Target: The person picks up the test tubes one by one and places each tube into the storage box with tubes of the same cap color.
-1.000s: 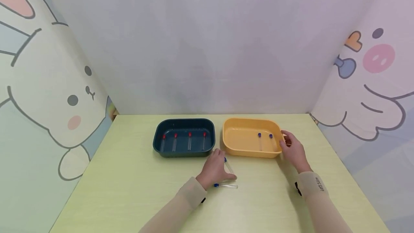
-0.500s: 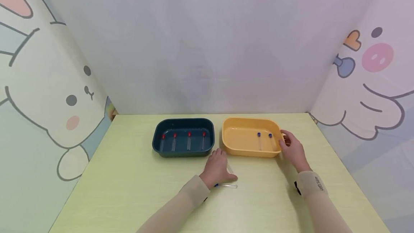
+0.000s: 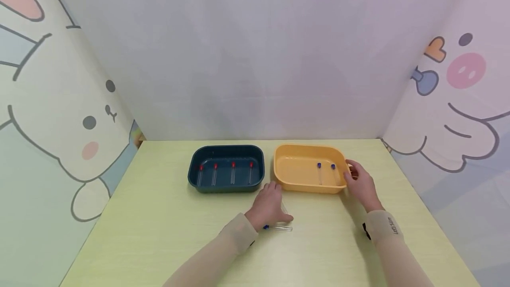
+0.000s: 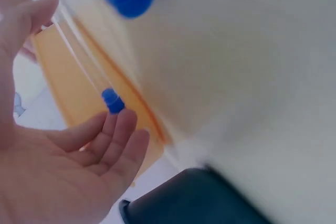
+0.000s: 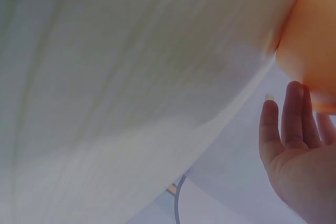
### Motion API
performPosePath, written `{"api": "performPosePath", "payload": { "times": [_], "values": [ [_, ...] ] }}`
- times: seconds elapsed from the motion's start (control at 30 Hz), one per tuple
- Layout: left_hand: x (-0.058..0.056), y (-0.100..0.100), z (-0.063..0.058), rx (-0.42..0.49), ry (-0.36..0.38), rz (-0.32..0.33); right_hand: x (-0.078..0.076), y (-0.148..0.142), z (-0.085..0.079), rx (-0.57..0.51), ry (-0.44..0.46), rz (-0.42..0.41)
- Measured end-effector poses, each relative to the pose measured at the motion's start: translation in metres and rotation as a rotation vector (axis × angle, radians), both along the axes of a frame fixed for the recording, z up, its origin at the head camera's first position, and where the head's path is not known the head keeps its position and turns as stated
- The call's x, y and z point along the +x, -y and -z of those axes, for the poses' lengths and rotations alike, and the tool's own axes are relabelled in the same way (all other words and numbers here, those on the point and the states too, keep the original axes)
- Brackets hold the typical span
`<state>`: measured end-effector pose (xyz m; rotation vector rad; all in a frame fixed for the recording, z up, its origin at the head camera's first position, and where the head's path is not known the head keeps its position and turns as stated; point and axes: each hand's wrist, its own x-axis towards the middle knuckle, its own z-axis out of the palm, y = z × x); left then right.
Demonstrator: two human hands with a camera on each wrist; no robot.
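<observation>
My left hand [image 3: 266, 206] is over the table, thumb spread from the fingers. Between them lies a clear tube with a blue cap [image 4: 113, 100]. The fingertips are right at that cap, and the thumb is by the tube's other end. Beneath the wrist a second blue-capped tube [image 3: 280, 228] lies crosswise, its cap partly covered. My right hand [image 3: 361, 187] rests against the right end of the yellow tray [image 3: 308, 187], fingers fairly straight along its outer wall. Inside that tray are two blue-capped tubes, including the left one [image 3: 320, 175].
Left of the yellow tray stands a dark blue tray [image 3: 223, 189] holding several red-capped tubes [image 3: 233, 174] in a row. A pale curtain [image 3: 255, 79] rises behind the table [image 3: 159, 234], and cartoon-printed sheets flank both sides.
My left hand has shifted slightly right, covering the near tube's blue cap and part of the crosswise tube's cap in the head view. My right hand stays at the yellow tray.
</observation>
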<state>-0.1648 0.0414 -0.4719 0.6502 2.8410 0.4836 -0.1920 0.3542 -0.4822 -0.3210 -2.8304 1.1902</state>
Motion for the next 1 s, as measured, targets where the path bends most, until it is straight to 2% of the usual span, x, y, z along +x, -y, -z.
{"api": "performPosePath", "payload": {
  "times": [0.33,0.53,0.77,1.0],
  "values": [
    [0.005,0.005,-0.024,0.066,0.060,0.072,0.000,-0.001,0.000,0.002,0.002,0.002],
    [0.005,0.005,-0.048,0.106,0.075,0.120,0.000,-0.002,0.002,0.009,-0.013,-0.005],
    [-0.008,0.002,-0.076,0.141,0.038,0.160,-0.001,-0.003,0.004,0.018,-0.014,-0.008],
    [-0.028,-0.008,-0.090,0.123,-0.046,0.186,0.000,-0.003,0.004,0.016,-0.020,-0.006]
  ]
}}
